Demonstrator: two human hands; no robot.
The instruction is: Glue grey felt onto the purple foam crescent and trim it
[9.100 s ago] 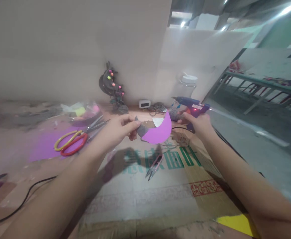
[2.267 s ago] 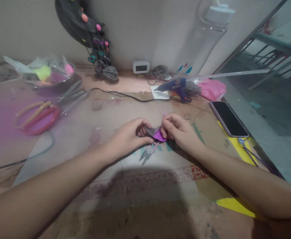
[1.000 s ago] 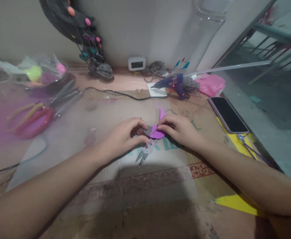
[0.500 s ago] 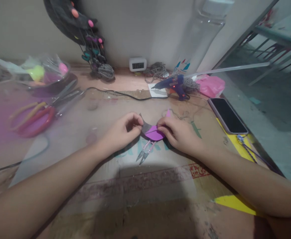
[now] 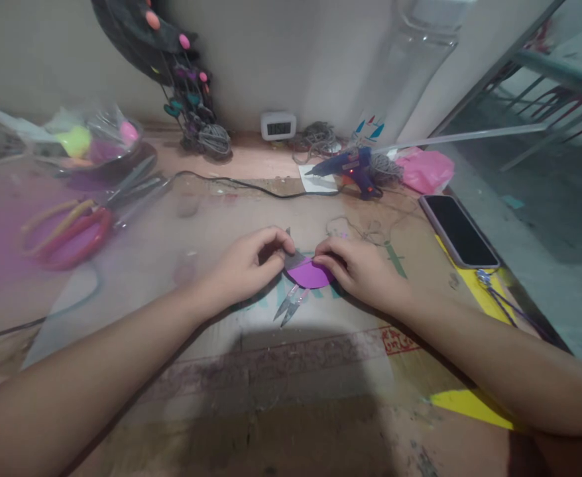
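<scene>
Between my two hands is a small purple felt-like piece [image 5: 311,273] with a rounded lower edge, joined or overlapped by a dark grey piece [image 5: 297,260]. My left hand [image 5: 261,262] pinches the grey part at its left side. The fingertips of my right hand [image 5: 353,265] are pressed together on the upper right edge of the purple piece. Just below it, thread snips [image 5: 290,306] lie on the table with their blades pointing toward me; their handles are hidden under the piece. A loose thread [image 5: 365,232] curls behind my right hand.
A blue glue gun [image 5: 353,171] with a lit red light rests at the back beside grey yarn [image 5: 386,169]. Scissors [image 5: 79,232] lie left, below a bowl of bits [image 5: 107,149]. A phone [image 5: 459,230] is at right. A white clock [image 5: 278,126] stands by the wall.
The purple piece has turned, showing more of its rounded lower face, and its pointed tip behind my right hand no longer shows. My left hand has shifted slightly right, toward my right hand.
</scene>
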